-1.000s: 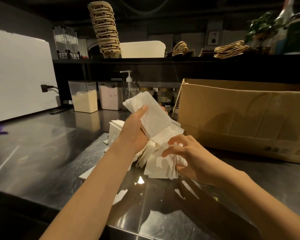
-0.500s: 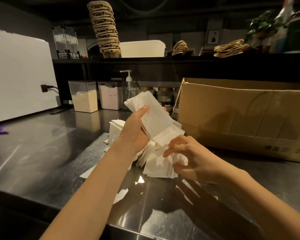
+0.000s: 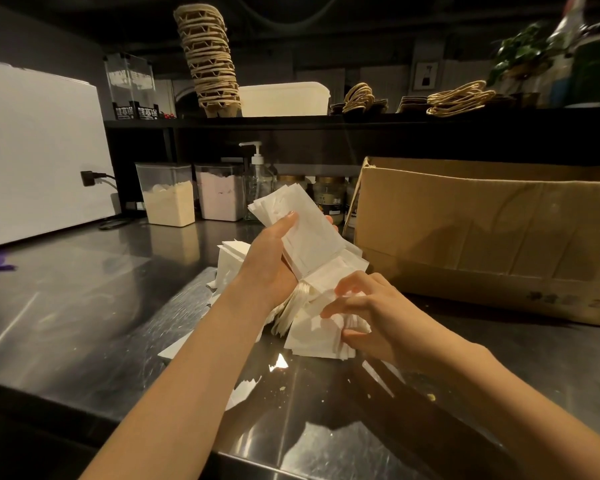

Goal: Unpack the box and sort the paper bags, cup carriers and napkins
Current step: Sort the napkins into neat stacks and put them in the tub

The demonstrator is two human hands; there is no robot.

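A: Entry, left hand?
B: The left hand (image 3: pixel 269 261) sits at centre frame. It grips a napkin stack (image 3: pixel 303 233) that tilts up toward the upper left. The thumb lies across the stack's face and the fingers wrap round behind.

A: Right hand?
B: The right hand (image 3: pixel 374 323) is just below and right of the left. Its fingers are curled, and thumb and fingertips pinch the near edge of a napkin pile (image 3: pixel 309 341). That pile rests on the steel counter (image 3: pixel 84 306), fanned and uneven, touching the bottom of the held stack.

A: Other napkins?
B: More white sheets (image 3: pixel 231 254) lie behind the left wrist, on the counter.

A: The box?
B: The cardboard box (image 3: pixel 482 237) stands at right of frame on the counter, just beside the napkins, with its top open. I cannot tell its contents from this angle.

A: Other task items?
B: The cup carriers (image 3: pixel 210 60) stand in a tall leaning stack at upper centre-left on the dark shelf (image 3: pixel 326 121). The paper bags (image 3: pixel 459 98) lie flat at the upper right of that shelf, twisted handles showing.

A: Background?
B: Two lidded containers (image 3: pixel 168 195) of powder and a pump bottle (image 3: pixel 257 178) stand under the shelf.
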